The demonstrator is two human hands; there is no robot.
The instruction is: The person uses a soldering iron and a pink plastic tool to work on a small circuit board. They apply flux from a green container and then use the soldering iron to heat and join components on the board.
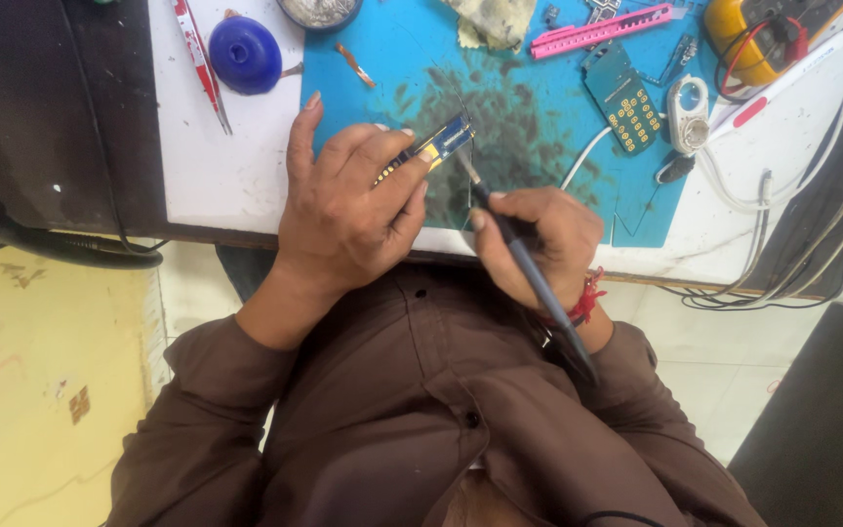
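— What are you working on, and where?

— A white bench top (pixel 217 166) with a blue mat (pixel 539 146) over it, the mat smeared dark in the middle. Below the bench edge there is pale floor, yellowish at nine o'clock, and a bundle of white cables (pixel 782 244) hanging off at three o'clock.

— And your hands?

— My left hand (pixel 343 210) is closed round a small blue circuit board (pixel 441 144), thumb and fingers pinching it above the mat, near the centre. My right hand (pixel 539 239) is wrapped tight round a dark slim soldering tool (pixel 529 278), its tip touching the board's end.

— Anything marked or coloured about you?

— At twelve o'clock a pink flat tool (pixel 602 29) and a stained cloth (pixel 490 21). At one o'clock a second board with gold pads (pixel 624 98), then a yellow meter (pixel 763 39) in the corner. At eleven o'clock a round blue bulb (pixel 244 54) beside red-handled tweezers (pixel 199 63). Any labels are too small to tell
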